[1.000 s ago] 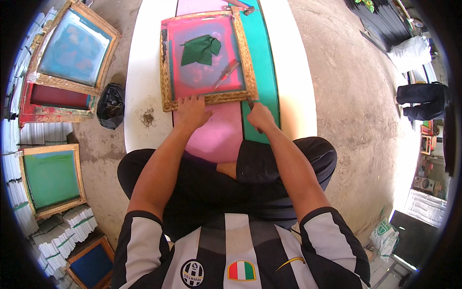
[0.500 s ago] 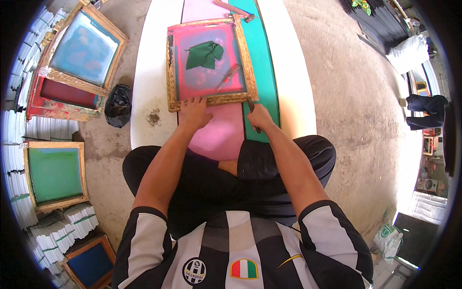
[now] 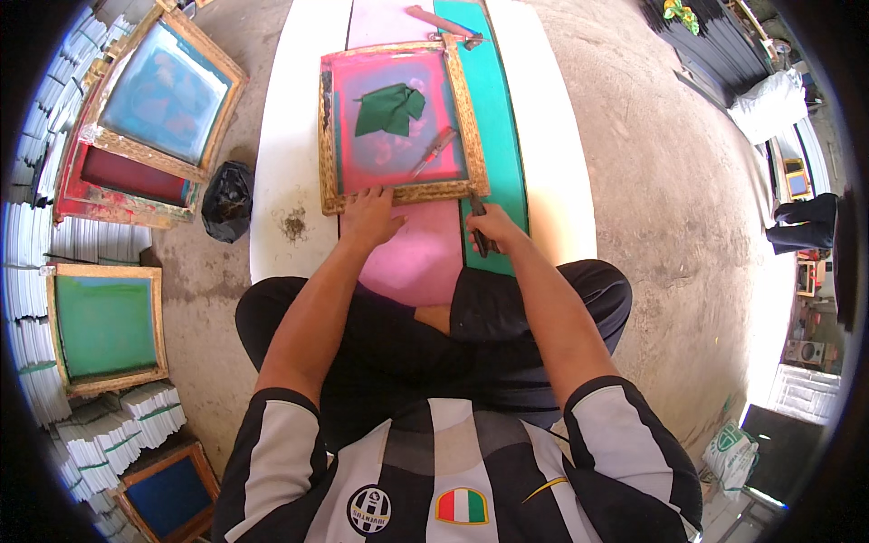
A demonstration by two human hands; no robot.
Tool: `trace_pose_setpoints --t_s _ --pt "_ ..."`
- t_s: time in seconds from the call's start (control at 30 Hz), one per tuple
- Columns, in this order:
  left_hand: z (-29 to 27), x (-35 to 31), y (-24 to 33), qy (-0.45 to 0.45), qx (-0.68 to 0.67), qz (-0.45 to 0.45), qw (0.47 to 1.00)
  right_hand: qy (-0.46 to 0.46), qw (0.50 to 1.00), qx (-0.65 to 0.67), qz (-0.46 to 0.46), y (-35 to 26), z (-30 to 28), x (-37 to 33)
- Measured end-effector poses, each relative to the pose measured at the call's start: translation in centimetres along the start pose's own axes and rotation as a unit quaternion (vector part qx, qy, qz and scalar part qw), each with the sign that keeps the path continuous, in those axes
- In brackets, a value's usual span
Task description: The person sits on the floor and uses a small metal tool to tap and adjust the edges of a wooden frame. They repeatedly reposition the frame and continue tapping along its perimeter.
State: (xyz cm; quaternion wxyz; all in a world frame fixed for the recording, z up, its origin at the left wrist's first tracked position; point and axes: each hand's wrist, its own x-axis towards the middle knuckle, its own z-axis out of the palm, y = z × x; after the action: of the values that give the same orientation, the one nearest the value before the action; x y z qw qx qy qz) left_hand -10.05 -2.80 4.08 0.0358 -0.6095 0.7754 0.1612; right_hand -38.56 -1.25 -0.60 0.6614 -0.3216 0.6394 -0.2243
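Observation:
A wooden screen-printing frame (image 3: pixel 407 191) with pinkish-grey mesh lies on a long board with white, pink and green stripes. My left hand (image 3: pixel 367 217) rests its fingers on the near rail, thumb spread apart over the pink stripe. In my right hand (image 3: pixel 494 228) is a dark tool that looks like pliers (image 3: pixel 480 212), its head up by the frame's near right corner. Whether it touches the wood I cannot tell. On the mesh lie a crumpled green cloth (image 3: pixel 389 110) and a small reddish-handled knife (image 3: pixel 435 149).
Beyond the frame lies a wooden-handled tool (image 3: pixel 444 24). Left on the floor are a black plastic bag (image 3: pixel 227 201), more screen frames (image 3: pixel 107 324) and stacked white sheets (image 3: pixel 118 434). My crossed legs (image 3: pixel 579 299) border the board's near end. A white sack (image 3: pixel 729 457) lies at right.
The pliers have drawn back slightly from the frame's corner, and their handles look turned in my right hand. My left hand stays on the rail. The whole view has shifted a little.

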Motion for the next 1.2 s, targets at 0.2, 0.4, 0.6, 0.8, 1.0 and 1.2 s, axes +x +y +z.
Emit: trace_pose_setpoints --t_s 0.2,0.4,0.6,0.8,1.0,1.2 --pt "-0.3 0.2 1.0 0.113 -0.050 0.136 0.983 -0.136 0.976 -0.163 -0.044 -2.1 1.1 -2.8" --pt "1.5 0.1 2.9 0.128 -0.059 0.195 0.971 -0.188 0.958 -0.198 -0.084 -1.9 3.4 -2.7" --pt "3.0 0.9 2.1 0.118 -0.057 0.190 0.973 -0.211 0.954 -0.197 -0.079 -2.0 3.4 -2.9" --pt "2.6 0.8 2.3 0.138 -0.090 0.175 0.971 -0.241 0.963 -0.122 0.006 -1.8 2.6 -2.1" --pt "2.5 0.5 1.9 0.160 -0.111 0.194 0.961 -0.256 0.961 -0.094 0.044 -2.2 2.6 -2.9" --pt "1.2 -0.2 1.0 0.122 -0.070 0.057 0.988 -0.180 0.978 -0.084 0.062 -1.1 1.5 -2.3"
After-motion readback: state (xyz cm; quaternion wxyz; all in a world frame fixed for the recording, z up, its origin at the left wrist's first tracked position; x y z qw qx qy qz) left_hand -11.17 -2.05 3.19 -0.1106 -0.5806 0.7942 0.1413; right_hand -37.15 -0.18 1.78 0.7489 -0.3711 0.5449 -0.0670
